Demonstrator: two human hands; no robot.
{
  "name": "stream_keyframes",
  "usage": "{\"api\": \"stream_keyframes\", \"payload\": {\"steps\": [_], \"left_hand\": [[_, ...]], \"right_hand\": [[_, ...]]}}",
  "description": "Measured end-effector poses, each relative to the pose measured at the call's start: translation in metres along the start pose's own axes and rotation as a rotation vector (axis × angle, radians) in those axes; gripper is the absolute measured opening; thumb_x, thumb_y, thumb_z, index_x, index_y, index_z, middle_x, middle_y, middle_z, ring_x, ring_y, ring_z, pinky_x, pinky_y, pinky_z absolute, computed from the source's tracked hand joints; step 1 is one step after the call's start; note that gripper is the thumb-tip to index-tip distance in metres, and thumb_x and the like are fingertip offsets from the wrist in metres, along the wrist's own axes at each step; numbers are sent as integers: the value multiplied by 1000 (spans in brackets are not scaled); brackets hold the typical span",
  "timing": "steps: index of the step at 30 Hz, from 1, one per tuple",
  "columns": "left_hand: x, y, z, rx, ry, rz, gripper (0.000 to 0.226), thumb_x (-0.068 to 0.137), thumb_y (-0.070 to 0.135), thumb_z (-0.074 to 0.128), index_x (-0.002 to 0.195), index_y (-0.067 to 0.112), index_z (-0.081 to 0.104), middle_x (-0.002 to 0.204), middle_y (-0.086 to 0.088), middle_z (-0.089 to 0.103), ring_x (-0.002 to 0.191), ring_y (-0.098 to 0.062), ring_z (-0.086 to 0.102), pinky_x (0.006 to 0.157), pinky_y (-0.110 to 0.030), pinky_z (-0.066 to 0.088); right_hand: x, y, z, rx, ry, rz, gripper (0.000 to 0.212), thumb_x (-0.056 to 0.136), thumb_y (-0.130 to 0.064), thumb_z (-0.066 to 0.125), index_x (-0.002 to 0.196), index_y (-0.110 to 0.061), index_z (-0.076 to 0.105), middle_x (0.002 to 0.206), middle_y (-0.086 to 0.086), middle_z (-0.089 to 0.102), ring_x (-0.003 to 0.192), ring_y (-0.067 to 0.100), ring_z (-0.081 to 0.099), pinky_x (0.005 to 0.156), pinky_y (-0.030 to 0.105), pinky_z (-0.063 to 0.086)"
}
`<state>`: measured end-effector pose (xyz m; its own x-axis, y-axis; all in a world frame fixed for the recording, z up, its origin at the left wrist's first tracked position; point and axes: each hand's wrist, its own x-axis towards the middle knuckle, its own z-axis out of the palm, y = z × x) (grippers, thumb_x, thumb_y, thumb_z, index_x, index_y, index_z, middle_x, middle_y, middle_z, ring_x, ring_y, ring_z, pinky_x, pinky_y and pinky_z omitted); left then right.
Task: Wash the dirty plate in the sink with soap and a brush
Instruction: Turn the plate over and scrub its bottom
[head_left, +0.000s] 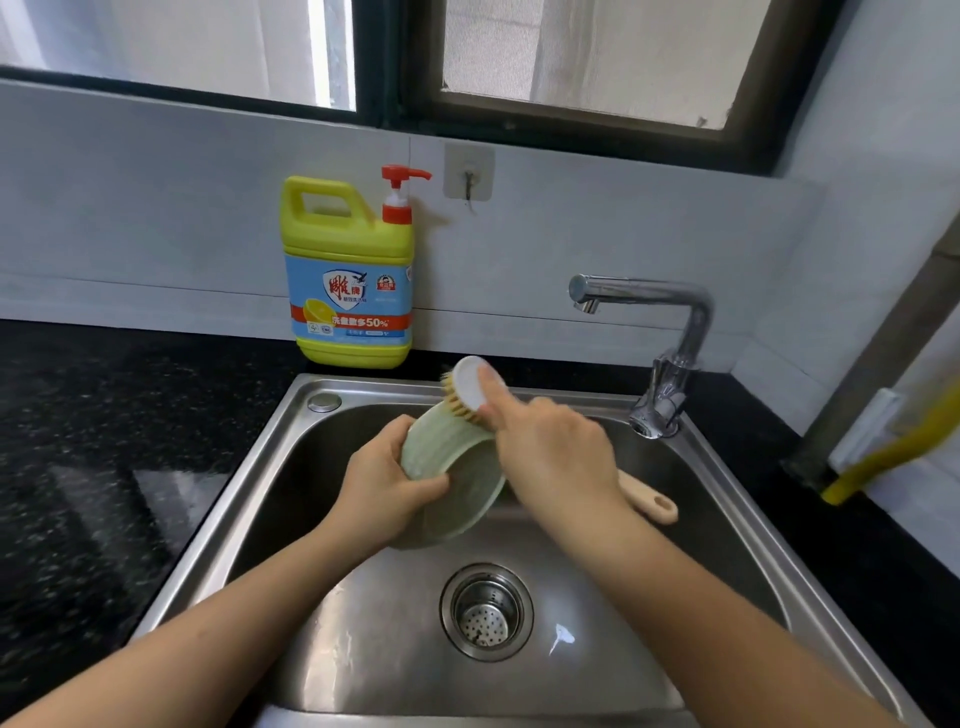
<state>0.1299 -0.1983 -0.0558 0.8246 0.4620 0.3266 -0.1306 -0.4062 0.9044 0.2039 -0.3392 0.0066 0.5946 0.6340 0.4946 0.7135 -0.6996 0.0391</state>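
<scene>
A pale green plate (441, 452) is held tilted on edge above the steel sink (363, 623), its underside turned toward me. My left hand (387, 480) grips its left rim. My right hand (550, 457) holds a brush (470, 387) with a white head and tan bristles; the bristles press on the plate's upper edge. The brush's wooden handle end (652, 504) sticks out behind my right wrist. A yellow soap bottle (348, 275) with a red pump stands on the counter behind the sink.
A chrome tap (670, 353) rises at the sink's back right, spout pointing left, no water running. The drain strainer (485, 613) sits mid-basin. Black speckled counter (104, 441) lies to the left. A wall hook (469, 174) and a yellow hose (893, 452) are nearby.
</scene>
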Motion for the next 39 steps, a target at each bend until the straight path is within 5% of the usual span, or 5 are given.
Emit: {"api": "stream_keyframes", "payload": {"steps": [10,16,25,32,39], "left_hand": [[-1,2,0,73,-8,39,46,67,11,79,103,29,56,92,14,64,83,9,60,68,-4,45],[0,6,-3,189,20,74,35,64,11,76,76,30,49,71,9,57,66,10,54,56,-6,39],[-3,7,-2,115,21,51,40,58,27,67,96,28,56,85,15,62,80,2,58,63,-6,42],[-1,8,-7,97,24,61,31,63,19,75,83,30,53,82,6,61,77,-5,58,57,-8,45],[-2,8,-5,20,-10,38,28,56,24,68,81,28,56,77,6,62,68,6,57,58,-10,45]], "right_hand": [[-24,-19,17,-170,182,-103,55,67,-40,80,119,-31,65,52,2,54,38,19,49,35,23,31],[-4,14,-3,42,-32,132,43,101,-43,26,143,-33,28,98,12,63,90,34,62,63,36,37],[-25,-20,15,-50,240,-99,43,86,-41,38,117,-32,65,52,1,52,38,20,49,34,24,31],[-9,22,3,232,-85,229,41,101,-44,23,141,-40,29,102,12,65,93,32,60,66,36,35],[-22,-10,-1,-30,123,8,44,88,-46,33,121,-36,62,56,2,58,43,23,57,36,25,35]]}}
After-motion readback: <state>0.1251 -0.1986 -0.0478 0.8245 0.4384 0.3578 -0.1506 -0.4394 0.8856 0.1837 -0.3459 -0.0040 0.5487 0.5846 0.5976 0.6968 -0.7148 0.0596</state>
